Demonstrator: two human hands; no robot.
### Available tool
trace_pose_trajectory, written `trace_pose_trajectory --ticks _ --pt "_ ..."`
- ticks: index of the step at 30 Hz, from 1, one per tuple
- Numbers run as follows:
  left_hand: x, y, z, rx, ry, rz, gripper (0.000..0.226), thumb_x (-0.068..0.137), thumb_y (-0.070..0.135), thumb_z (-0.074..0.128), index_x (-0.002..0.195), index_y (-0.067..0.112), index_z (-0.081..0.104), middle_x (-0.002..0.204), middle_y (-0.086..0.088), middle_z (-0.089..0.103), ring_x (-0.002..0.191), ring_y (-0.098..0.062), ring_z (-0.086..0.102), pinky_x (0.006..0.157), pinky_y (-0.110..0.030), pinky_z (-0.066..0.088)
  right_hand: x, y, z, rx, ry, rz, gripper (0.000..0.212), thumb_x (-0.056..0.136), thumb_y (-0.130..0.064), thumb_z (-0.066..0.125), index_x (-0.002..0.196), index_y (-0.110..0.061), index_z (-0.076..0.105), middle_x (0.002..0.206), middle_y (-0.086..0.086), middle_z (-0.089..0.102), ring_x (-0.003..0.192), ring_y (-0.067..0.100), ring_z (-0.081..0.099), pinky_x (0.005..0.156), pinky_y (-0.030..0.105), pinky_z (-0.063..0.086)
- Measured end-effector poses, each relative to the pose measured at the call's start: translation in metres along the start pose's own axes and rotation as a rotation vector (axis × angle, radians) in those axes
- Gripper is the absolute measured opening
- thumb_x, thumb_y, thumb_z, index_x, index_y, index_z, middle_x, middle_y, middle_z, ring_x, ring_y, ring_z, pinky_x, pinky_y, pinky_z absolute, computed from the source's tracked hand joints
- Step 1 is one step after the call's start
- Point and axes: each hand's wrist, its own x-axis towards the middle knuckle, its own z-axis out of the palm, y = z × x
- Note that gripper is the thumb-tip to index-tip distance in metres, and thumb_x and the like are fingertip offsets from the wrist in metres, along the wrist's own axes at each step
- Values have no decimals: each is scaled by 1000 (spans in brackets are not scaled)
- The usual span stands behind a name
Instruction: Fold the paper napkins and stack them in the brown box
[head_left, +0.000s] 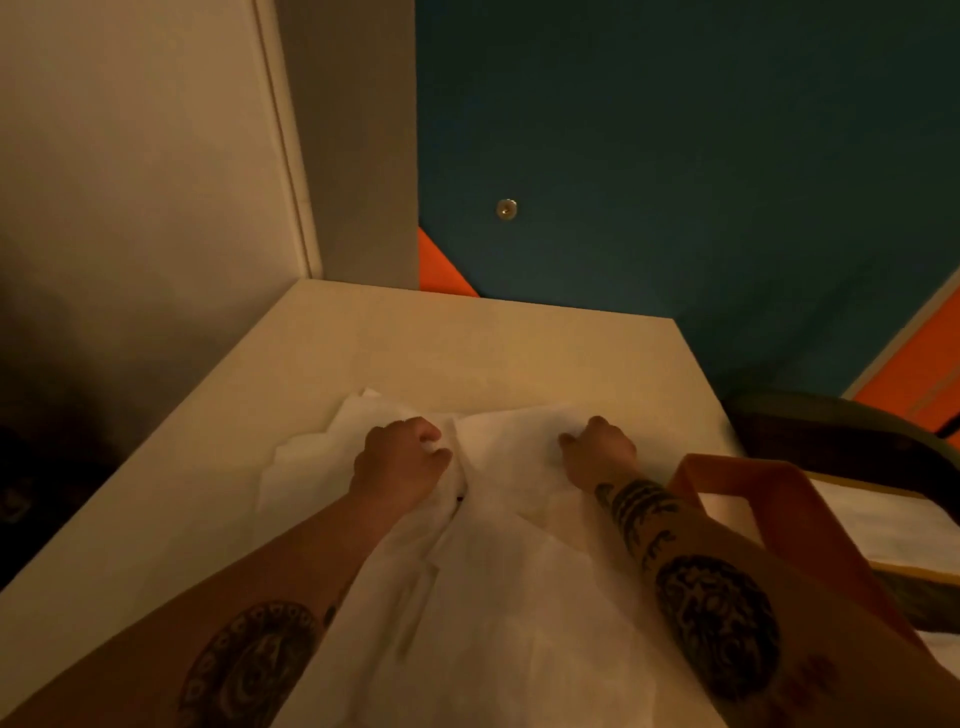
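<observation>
White paper napkins (498, 571) lie spread and overlapping on a pale table (467, 353), reaching from mid-table to the near edge. My left hand (400, 457) grips a bunched fold of napkin near the far left part of the pile. My right hand (597, 447), fingers curled, pinches the far edge of a napkin to the right. The brown box (779, 499) stands at the table's right edge, beside my right forearm; only its orange-brown rim and wall show, and its inside is hidden.
A cream wall panel (156, 156) borders the table on the left, a dark teal wall (675, 156) behind. A chair with a white cushion (883, 519) stands past the table's right edge. Bare tabletop lies beyond the napkins.
</observation>
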Motion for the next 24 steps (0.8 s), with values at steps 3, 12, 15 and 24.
trace_pose_trajectory --ticks 3,12,15,24 --pt "1 -9 5 67 1 48 43 82 46 73 122 33 67 123 6 66 122 -26 52 96 -39 50 9 -8 11 -127 39 -48 55 102 -45 42 147 -15 38 153 8 38 139 34 36 111 50 35" --pt "6 -9 5 124 3 66 47 81 43 74 125 34 63 125 3 61 123 -28 48 95 -39 46 16 -54 26 -432 -184 -492 62 104 -30 46 160 -30 19 164 4 23 150 26 20 119 47 22" --pt "5 -9 7 108 16 63 45 82 43 74 125 34 64 124 4 61 123 -28 47 95 -40 47 17 -53 28 -471 -139 -496 51 100 -35 48 150 -31 38 148 3 44 135 27 40 110 47 30" --pt "-8 6 7 -29 132 92 35 92 23 62 125 30 63 132 3 59 127 -28 45 98 -42 45 -1 -44 -3 -392 -127 -471 34 97 -46 53 125 -26 58 126 0 56 117 25 50 102 46 34"
